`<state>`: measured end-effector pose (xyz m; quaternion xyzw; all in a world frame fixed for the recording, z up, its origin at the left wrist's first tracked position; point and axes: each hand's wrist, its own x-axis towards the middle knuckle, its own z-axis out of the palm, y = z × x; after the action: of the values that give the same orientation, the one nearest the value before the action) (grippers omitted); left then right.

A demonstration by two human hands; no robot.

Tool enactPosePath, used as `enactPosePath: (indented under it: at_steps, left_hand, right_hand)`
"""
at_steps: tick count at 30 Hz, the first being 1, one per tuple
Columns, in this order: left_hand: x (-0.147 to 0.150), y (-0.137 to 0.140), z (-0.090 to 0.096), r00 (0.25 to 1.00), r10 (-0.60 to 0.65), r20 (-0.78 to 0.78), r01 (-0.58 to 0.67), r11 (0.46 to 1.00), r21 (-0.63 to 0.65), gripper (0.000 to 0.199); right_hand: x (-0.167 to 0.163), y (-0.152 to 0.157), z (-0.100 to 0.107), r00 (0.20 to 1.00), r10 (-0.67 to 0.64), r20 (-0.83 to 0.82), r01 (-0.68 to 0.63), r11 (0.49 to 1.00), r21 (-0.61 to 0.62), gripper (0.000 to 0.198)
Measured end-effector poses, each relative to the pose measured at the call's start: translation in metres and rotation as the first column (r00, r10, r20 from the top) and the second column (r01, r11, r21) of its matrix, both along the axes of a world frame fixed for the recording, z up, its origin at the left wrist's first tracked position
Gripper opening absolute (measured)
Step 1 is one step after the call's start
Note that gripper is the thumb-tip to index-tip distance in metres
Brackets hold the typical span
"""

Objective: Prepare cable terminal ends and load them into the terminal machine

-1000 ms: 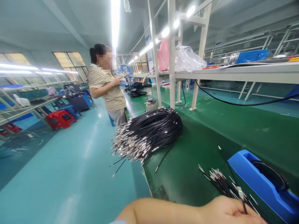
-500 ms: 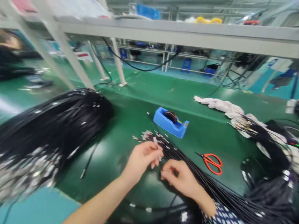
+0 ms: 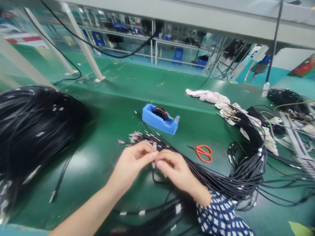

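A cable connector (image 3: 154, 146) with a silvery plug points up between my hands, its thin black cable (image 3: 157, 181) curving away below. My left hand (image 3: 134, 160) pinches it between thumb and fingers. From the other side, my right hand (image 3: 176, 168) closes its thumb and forefinger on the same connector, fingertips against the left ones. Just behind my hands lies a bundle of black cables (image 3: 201, 172), its pale connector ends (image 3: 137, 136) fanned out at the left. A blue tape dispenser (image 3: 159, 121) with a dark roll stands beyond them. Red-handled scissors (image 3: 203, 153) lie to the right.
A large heap of black cables (image 3: 36, 121) fills the left side of the green table (image 3: 110, 108). One loose cable end (image 3: 52, 196) lies beside it. White cloth (image 3: 211, 97) and more cables (image 3: 256, 137) lie at the right. A grey shelf beam (image 3: 172, 19) crosses above.
My right hand has moved in to meet the left at the connector; before, they were apart. The view has turned right, so the table things appear farther left.
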<state>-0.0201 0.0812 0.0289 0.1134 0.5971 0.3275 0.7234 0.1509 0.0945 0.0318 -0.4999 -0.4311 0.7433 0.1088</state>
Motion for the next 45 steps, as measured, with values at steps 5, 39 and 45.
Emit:
enactPosePath:
  at_steps: [5, 39, 45]
  left_hand:
    - [0.002, -0.001, 0.001, 0.999, -0.032, 0.035, 0.034, 0.998, -0.048, 0.017]
    - [0.000, -0.053, -0.039, 0.976, -0.072, 0.205, 0.132, 0.946, -0.296, 0.035]
    - [0.002, -0.053, -0.039, 0.981, -0.067, 0.184, 0.117, 0.954, -0.277, 0.031]
  right_hand:
    - [0.000, -0.008, 0.003, 0.998, 0.067, -0.007, -0.067, 0.972, -0.225, 0.028]
    - [0.063, 0.174, -0.113, 0.656, 0.602, 0.456, -0.540, 0.796, -0.273, 0.021]
    - [0.071, 0.165, -0.118, 0.695, 0.571, 0.437, -0.485, 0.821, -0.302, 0.024]
